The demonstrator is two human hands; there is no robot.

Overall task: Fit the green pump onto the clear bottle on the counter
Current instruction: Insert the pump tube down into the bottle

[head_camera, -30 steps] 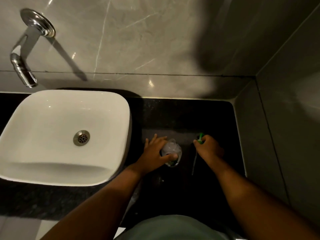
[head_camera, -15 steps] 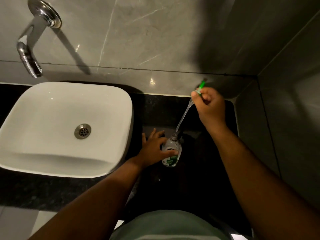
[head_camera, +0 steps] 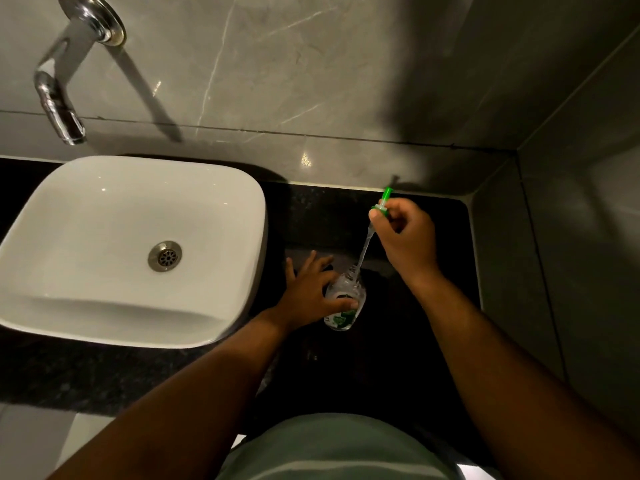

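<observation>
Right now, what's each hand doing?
Left hand: fingers closed around the clear bottle.
Right hand: fingers closed on the green pump, tube in the bottle's neck.

Items counted: one white ceramic square basin (head_camera: 114, 216) at nine o'clock; one chrome wall spout (head_camera: 57, 98) at eleven; one clear plastic bottle (head_camera: 344, 303) centre; one green plastic pump (head_camera: 381, 202) at one; two bare hands.
</observation>
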